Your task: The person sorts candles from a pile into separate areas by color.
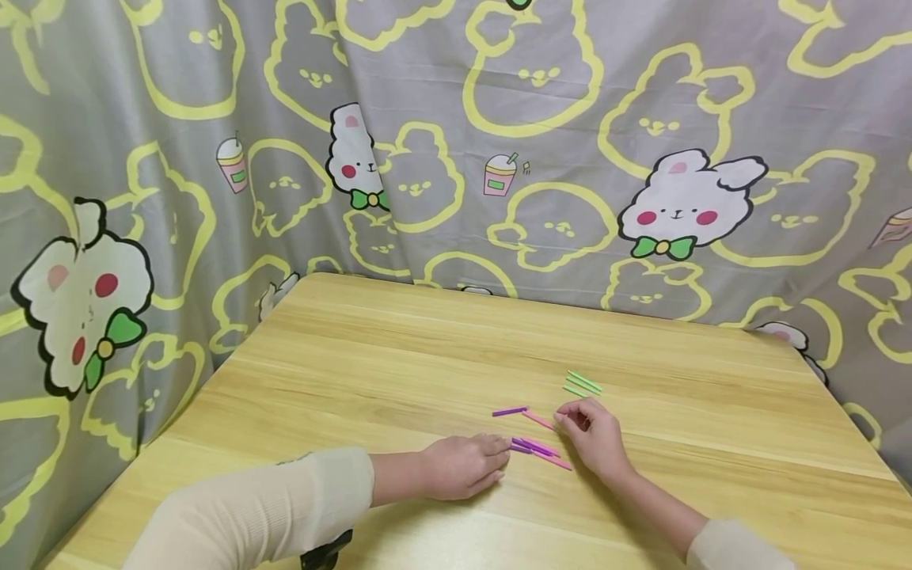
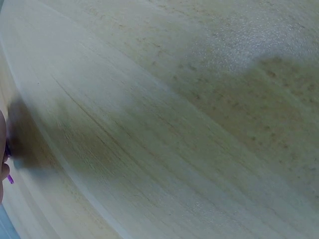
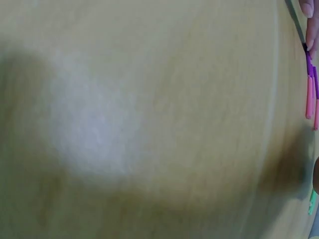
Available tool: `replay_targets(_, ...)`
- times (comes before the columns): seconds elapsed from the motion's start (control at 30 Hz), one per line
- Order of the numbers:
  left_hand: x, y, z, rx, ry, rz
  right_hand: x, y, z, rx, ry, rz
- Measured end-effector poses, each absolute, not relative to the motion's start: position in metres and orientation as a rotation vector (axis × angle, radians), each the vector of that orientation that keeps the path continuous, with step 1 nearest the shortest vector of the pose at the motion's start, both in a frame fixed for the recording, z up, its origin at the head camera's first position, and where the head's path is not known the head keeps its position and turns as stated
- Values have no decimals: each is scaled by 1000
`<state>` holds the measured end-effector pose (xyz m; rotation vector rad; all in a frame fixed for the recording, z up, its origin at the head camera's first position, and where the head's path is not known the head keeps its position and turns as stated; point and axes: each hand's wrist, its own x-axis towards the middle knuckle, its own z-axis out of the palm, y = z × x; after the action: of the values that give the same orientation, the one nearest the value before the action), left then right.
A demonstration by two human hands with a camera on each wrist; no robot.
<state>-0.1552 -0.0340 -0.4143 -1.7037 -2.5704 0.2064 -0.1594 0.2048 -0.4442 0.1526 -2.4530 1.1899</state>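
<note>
The near bundle of sticks (image 1: 537, 449) lies on the surface (image 1: 399, 356), the left hand (image 1: 465, 467) at its left end and the right hand (image 1: 591, 435) behind its right. Behind that bundle lies the stick pair (image 1: 510, 412); farther behind, rightward, the far stick group (image 1: 584, 381).

No text, brand or number can be read on the purple and pink sticks (image 1: 534, 447) beside the fingers (image 1: 495, 448), or on the patterned curtain (image 1: 442, 79) beyond them.

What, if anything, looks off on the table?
Nothing spilled or visibly damaged. Only slightly askew: the purple sticks and pink sticks lie at mixed angles, some bunched together, while the green sticks beyond them sit nearly parallel.
</note>
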Motion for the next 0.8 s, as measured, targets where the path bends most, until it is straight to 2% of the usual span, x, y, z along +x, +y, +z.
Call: replay_targets(0.8,-154,-35,-414,-1704,-2552,218,-154,197,-455,146,-2561,1152)
